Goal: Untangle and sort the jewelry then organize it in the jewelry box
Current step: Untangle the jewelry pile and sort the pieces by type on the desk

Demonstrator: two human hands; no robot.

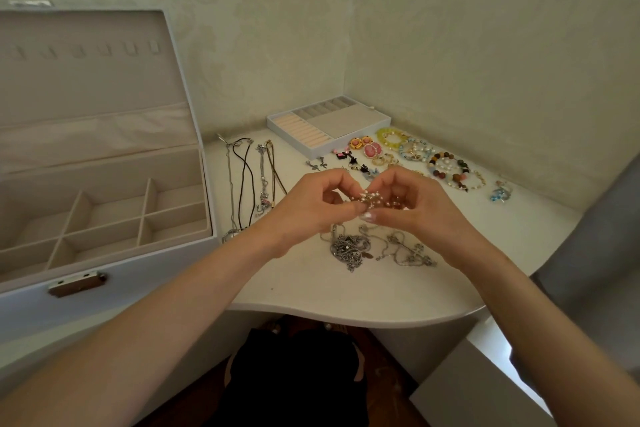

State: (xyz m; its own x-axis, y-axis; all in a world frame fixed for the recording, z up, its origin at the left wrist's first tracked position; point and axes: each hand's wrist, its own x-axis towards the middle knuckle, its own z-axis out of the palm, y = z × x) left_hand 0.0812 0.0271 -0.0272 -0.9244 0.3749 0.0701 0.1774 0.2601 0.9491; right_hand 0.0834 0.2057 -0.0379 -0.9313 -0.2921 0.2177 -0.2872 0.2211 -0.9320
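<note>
My left hand and my right hand meet above the table, and both pinch a small pearl-beaded piece of jewelry between their fingertips. Just below them lies a tangle of silver chains. Several necklaces lie straightened side by side to the left. Beaded bracelets and earrings are laid out at the back right. The white jewelry box stands open at the left with empty compartments.
A removable tray with ring rolls sits at the back by the wall. A blue trinket lies at the far right. The table's curved front edge is close to me. Walls close in behind and on the right.
</note>
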